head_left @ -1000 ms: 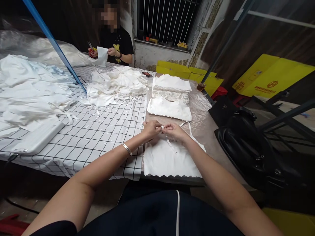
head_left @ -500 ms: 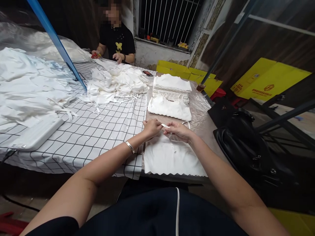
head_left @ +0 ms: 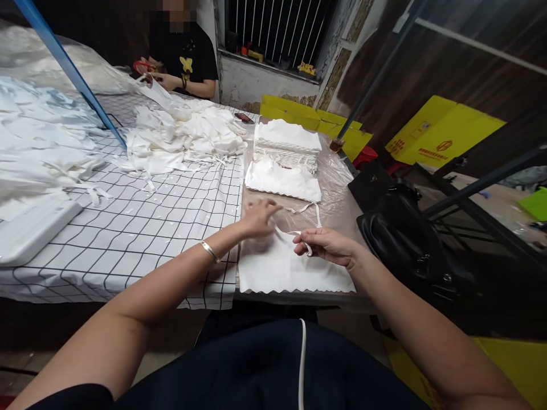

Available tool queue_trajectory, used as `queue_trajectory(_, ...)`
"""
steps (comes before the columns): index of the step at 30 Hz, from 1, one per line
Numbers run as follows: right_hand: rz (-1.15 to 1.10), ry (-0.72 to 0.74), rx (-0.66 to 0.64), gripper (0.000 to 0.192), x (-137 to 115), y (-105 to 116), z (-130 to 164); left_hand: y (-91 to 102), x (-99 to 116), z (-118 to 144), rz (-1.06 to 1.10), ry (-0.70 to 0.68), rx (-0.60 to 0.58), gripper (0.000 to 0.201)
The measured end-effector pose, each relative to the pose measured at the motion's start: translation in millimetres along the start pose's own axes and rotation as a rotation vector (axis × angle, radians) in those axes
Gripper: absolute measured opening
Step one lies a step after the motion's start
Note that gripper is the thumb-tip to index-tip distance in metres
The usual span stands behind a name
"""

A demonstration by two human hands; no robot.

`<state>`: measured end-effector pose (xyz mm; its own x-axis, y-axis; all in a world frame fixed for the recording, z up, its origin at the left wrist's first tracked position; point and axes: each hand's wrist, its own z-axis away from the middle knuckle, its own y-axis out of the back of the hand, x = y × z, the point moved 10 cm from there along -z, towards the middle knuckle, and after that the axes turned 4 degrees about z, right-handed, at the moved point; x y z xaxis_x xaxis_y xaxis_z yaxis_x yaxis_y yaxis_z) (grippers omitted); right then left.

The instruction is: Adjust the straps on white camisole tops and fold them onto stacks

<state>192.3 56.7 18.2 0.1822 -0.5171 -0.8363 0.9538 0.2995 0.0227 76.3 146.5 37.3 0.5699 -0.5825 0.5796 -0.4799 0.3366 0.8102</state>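
Observation:
A white garment piece (head_left: 273, 267) with a scalloped lower edge lies flat at the table's front, in front of my body. Over its upper left part is my left hand (head_left: 258, 219), blurred, its fingers apart and reaching toward the thin white straps. My right hand (head_left: 327, 246) is closed above the garment's right side, with a narrow white strap (head_left: 308, 249) pinched between thumb and fingers. One end of it curls below the fingertips. Another length of strap (head_left: 318, 213) loops loosely on the table behind my hands.
Folded white garments (head_left: 286, 139) are stacked beyond my hands. Loose white pieces (head_left: 183, 136) heap on the checkered cloth (head_left: 179, 228), left. A white box-like device (head_left: 38, 233) lies nearer. A black bag (head_left: 410, 245) sits right. Across the table, a person (head_left: 182, 57) holds red-handled scissors (head_left: 142, 66).
My hands have moved apart; the left fingers have loosened from the strap, while the right hand has come nearer, keeping its pinch. The view has shifted slightly. The other person's hands have come together.

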Motion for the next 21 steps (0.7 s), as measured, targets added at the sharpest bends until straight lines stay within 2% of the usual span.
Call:
queue_trajectory(1,-0.04,0.007,0.025,0.027,-1.8,0.2,-1.9,-6.8,21.7,4.7,0.041,-0.124,-0.065,0.06)
queue_trajectory(2,-0.07,0.017,0.047,0.024,-4.2,0.4,-3.8,-11.1,39.6,9.2,0.073,-0.22,-0.107,0.059)
queue_trajectory(4,-0.096,0.036,0.059,0.022,-9.6,-1.0,-6.1,-8.8,56.6,10.6,0.088,-0.284,-0.085,0.034)
queue_trajectory(5,-0.099,0.046,0.047,0.021,-12.2,-2.6,-6.3,-3.5,56.6,7.7,0.082,-0.262,-0.038,0.022)
queue_trajectory(6,-0.099,0.051,0.021,0.021,-14.1,-5.1,-5.8,2.8,54.1,4.1,0.076,-0.234,0.009,0.019)
queue_trajectory(10,-0.08,0.04,-0.106,0.029,-15.5,-15.6,-1.6,26.3,41.9,-4.1,0.081,-0.175,0.11,0.019)
queue_trajectory(12,-0.092,0.043,-0.111,0.029,-16.0,-15.9,-2.3,26.5,44.2,-2.3,0.104,-0.211,0.063,0.023)
queue_trajectory(14,-0.112,0.057,-0.092,0.027,-17.9,-14.8,-5.1,14.6,52.5,2.3,0.13,-0.284,-0.059,0.035)
queue_trajectory(16,-0.112,0.064,-0.082,0.026,-19.4,-15.3,-7.7,3.8,57.2,5.5,0.137,-0.318,-0.135,0.031)
queue_trajectory(18,-0.091,0.065,-0.085,0.027,-20.0,-17.0,-8.9,6.8,52.7,2.3,0.129,-0.272,-0.071,0.02)
queue_trajectory(21,-0.063,0.071,-0.102,0.032,-21.7,-19.7,-7.6,24.4,44.9,-3.0,0.108,-0.212,0.082,0.022)
